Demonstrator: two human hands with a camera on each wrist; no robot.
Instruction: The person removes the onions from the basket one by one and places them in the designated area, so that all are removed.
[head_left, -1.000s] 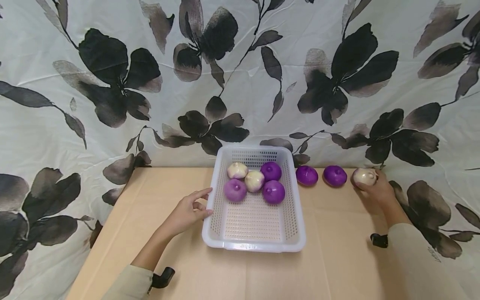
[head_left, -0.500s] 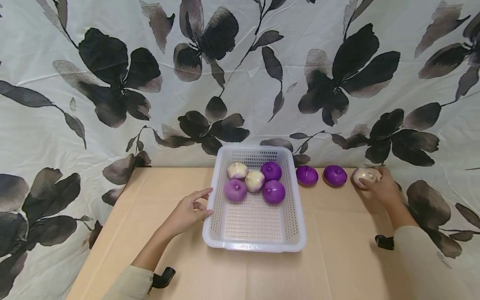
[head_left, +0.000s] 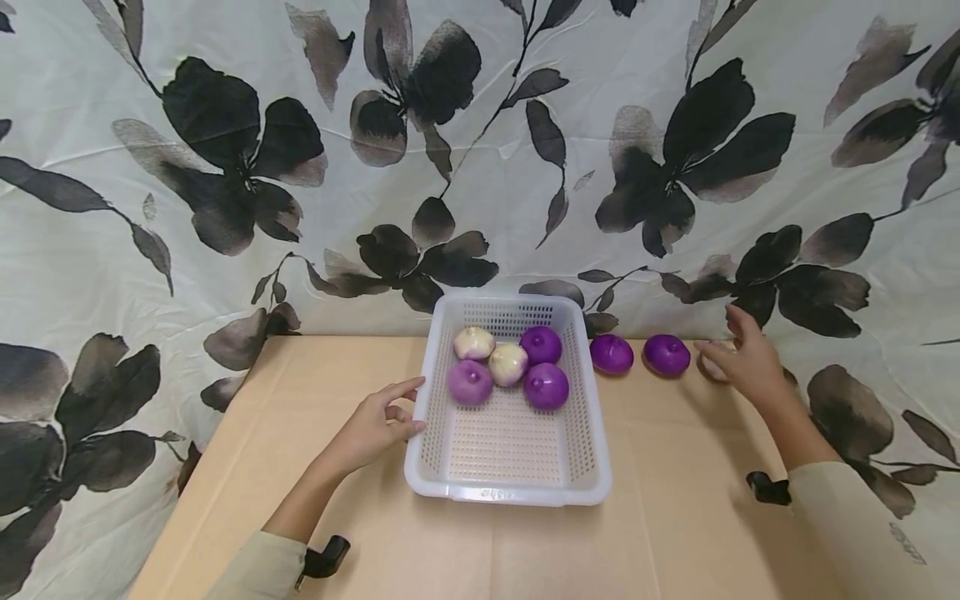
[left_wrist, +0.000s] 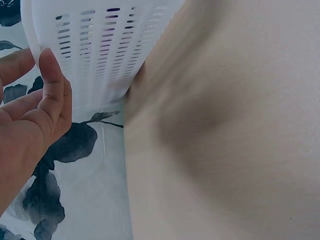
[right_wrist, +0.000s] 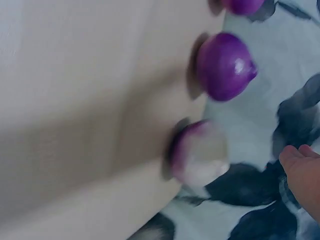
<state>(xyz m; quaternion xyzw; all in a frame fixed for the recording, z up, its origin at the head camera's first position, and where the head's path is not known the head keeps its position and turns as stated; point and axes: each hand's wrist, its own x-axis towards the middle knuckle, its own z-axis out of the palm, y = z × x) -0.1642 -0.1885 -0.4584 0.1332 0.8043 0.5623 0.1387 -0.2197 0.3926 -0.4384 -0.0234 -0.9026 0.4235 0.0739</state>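
Note:
My left hand (head_left: 375, 423) pinches the left rim of a white plastic basket (head_left: 510, 493) between thumb and fingers; the left wrist view shows the fingertips on that rim. Several onions sit in the back half of the basket, some purple (head_left: 547, 386), some whitish (head_left: 508, 364). My right hand (head_left: 750, 367), fingers spread and holding nothing, is over a white-and-purple onion (right_wrist: 197, 155) at the right end of a row. In the head view the hand mostly hides this onion; the right wrist view shows it apart from the fingers. Two purple onions (head_left: 666, 356) (head_left: 612, 355) continue the row toward the basket.
The row of onions lies along the back edge of a light wooden table (head_left: 495, 550). Behind it hangs a white cloth (head_left: 540, 208) with dark flower prints. The basket stands at the middle of the table.
My right hand touched the white-and-purple onion earlier; its fingers have now come away and spread, lifting and shifting slightly left. The left hand and basket have stayed put.

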